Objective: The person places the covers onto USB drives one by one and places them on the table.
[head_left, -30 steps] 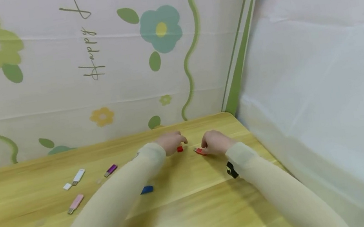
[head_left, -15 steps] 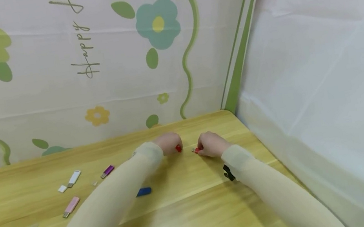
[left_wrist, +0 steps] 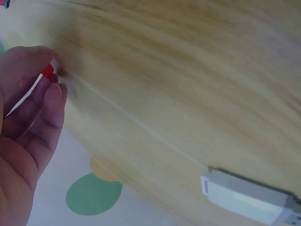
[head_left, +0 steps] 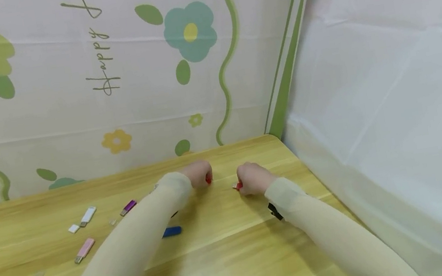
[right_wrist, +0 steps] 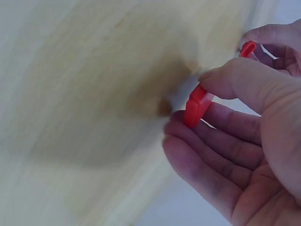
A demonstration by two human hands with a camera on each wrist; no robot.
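Observation:
Between the thumb and fingers of my right hand (head_left: pixel 255 178) is a red USB stick (right_wrist: pixel 195 106). Its metal plug points left, toward the other hand, in the head view. My left hand (head_left: pixel 199 173) pinches a small red cap (left_wrist: pixel 48 71), whose open end shows as a red loop in the right wrist view. A short gap separates the cap and the stick, both held low over the far right part of the table. Much of the cap is hidden by the left fingers in the head view.
On the wooden table (head_left: pixel 232 261) lie a white USB stick (head_left: pixel 88 216) beside its white cap (head_left: pixel 73 228), a purple stick (head_left: pixel 129 207), a pink stick (head_left: pixel 84 250) and a blue stick (head_left: pixel 172 231) partly behind the left sleeve. Patterned cloth (head_left: pixel 145 97) hangs behind the table.
The left hand has taken the red cap off the table and shifted slightly left with it. The right fingers have closed further round the red USB stick.

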